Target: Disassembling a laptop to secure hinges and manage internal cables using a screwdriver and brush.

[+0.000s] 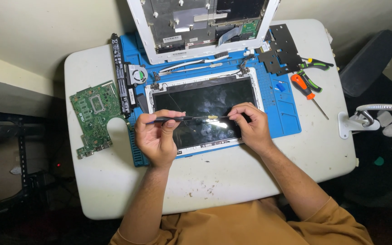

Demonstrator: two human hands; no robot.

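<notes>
My left hand [157, 138] grips a thin black tool [171, 119], held level over a dark laptop screen panel [205, 102] in a white frame. My right hand [250, 127] pinches a thin flat strip [213, 117] that runs from the tool's tip to its fingers. Both hands hover over the lower half of the panel, which lies on a blue work mat [282, 109]. A thin black wire crosses the screen's left side.
A white laptop shell [205, 27] with exposed innards stands at the back. Left of the mat lie a green circuit board [94, 115], a long black battery [120, 75] and a small fan [137, 74]. A black metal plate [280, 50] and two screwdrivers [308, 86] sit right. The white table [214, 181] is stained.
</notes>
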